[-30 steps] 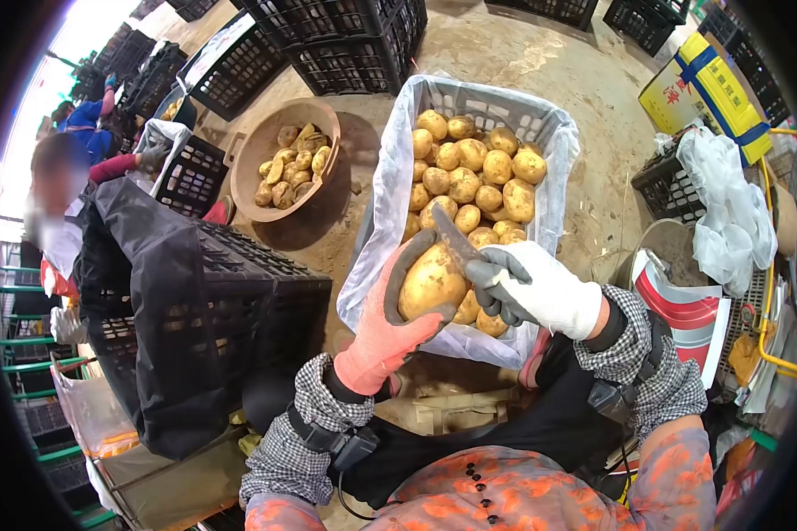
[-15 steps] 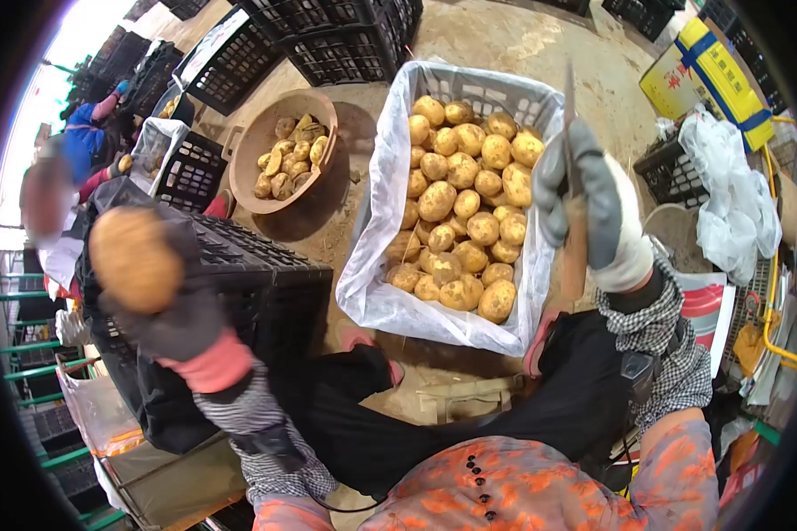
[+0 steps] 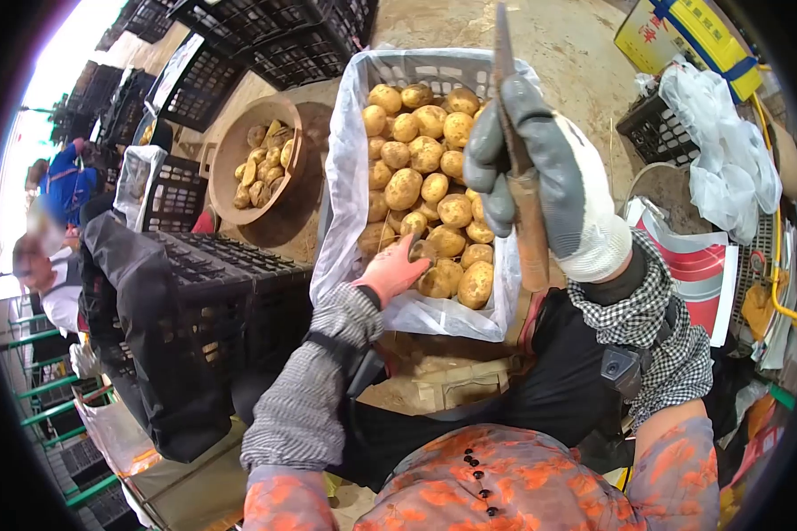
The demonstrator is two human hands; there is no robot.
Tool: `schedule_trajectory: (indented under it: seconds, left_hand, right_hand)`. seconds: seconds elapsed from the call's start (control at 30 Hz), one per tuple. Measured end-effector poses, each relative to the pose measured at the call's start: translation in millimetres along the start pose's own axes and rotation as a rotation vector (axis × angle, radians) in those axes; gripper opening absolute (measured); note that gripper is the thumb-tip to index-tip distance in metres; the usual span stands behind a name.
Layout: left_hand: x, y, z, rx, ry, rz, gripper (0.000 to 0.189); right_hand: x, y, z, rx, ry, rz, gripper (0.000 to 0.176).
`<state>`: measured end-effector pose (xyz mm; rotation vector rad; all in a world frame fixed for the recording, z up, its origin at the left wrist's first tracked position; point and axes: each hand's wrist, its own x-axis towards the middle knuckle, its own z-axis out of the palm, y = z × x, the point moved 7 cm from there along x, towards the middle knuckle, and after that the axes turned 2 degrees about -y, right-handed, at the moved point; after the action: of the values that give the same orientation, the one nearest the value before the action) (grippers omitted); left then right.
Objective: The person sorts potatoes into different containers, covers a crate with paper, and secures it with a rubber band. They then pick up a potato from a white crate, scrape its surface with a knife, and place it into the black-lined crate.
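A white-lined crate full of potatoes stands in front of me. At its near left part, my left hand, in a pink glove, reaches in with thumb and fingers round a potato. My right hand, in a grey and white glove, is closed on a knife above the crate's right side. The knife has a worn wooden handle, and its blade points up and away from me.
A brown basin with potatoes stands left of the crate. Black crates are at the near left, with more stacked behind. Two people are at the far left. Plastic bags and a yellow box lie to the right.
My left hand has swung from the left, where it held a potato up, down into the lined crate. My right hand and the knife appear further left and higher as the view shifts.
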<state>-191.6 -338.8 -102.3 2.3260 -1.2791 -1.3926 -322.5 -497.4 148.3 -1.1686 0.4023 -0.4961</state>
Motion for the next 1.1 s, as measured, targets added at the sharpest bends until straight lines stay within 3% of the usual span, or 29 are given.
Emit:
schedule_trajectory:
  seconds: [0.07, 0.17, 0.27, 0.33, 0.4, 0.5, 0.6, 0.63, 0.7, 0.8, 0.87, 0.9, 1.0, 1.03, 1.1]
  left_hand:
    - [24, -8, 28, 0.064, -0.139, -0.186, 0.091]
    - [34, -11, 45, 0.144, -0.068, -0.164, 0.094]
    - [12, -8, 42, -0.081, -0.248, -0.177, 0.094]
    - [5, 11, 56, 0.124, -0.19, 0.008, 0.089]
    - [7, 30, 72, 0.31, -0.232, 0.035, 0.076]
    - [2, 22, 61, 0.176, -0.26, -0.005, 0.071]
    - [-24, 22, 16, -1.031, -0.11, 0.107, 0.056]
    - [-59, 53, -19, -1.192, -0.033, 0.094, 0.049]
    - [-81, 62, -44, -1.284, -0.062, 0.242, 0.048]
    - [-100, 70, -68, -1.351, -0.009, 0.399, 0.049]
    - [-106, 70, -78, -1.392, 0.129, 0.477, 0.051]
    - [-118, 90, -86, -1.415, 0.079, 0.521, 0.053]
    - [-132, 96, -95, -1.198, 0.206, 0.538, 0.061]
    - [-129, 90, -93, -1.255, 0.235, 0.553, 0.073]
    - [-133, 91, -94, -1.135, 0.31, 0.517, 0.074]
  right_hand:
    - [0, 3, -5, 0.097, 0.022, 0.05, 0.042]
    - [-1, 3, -14, 0.073, 0.04, 0.061, 0.04]
    - [1, -1, -17, 0.085, 0.025, -0.016, 0.039]
    - [2, -2, -13, -0.006, -0.002, -0.025, 0.038]
    - [4, 2, -4, 0.027, 0.007, 0.014, 0.042]
    - [3, 5, 3, 0.048, 0.019, 0.046, 0.046]
    - [0, 6, 0, 0.028, -0.001, 0.003, 0.045]
    - [-1, 10, 2, 0.042, -0.013, 0.057, 0.038]
    - [-6, 16, 14, 0.026, -0.102, 0.136, 0.026]
    - [-17, 48, 33, -0.146, -0.214, 0.36, 0.029]
    - [-21, 63, 39, -0.362, -0.308, 0.384, 0.035]
    - [-19, 68, 39, -0.491, -0.349, 0.327, 0.037]
    - [-19, 74, 34, -0.388, -0.24, 0.369, 0.041]
    - [-15, 74, 34, -0.518, -0.273, 0.311, 0.041]
    - [-12, 72, 38, -0.648, -0.278, 0.238, 0.038]
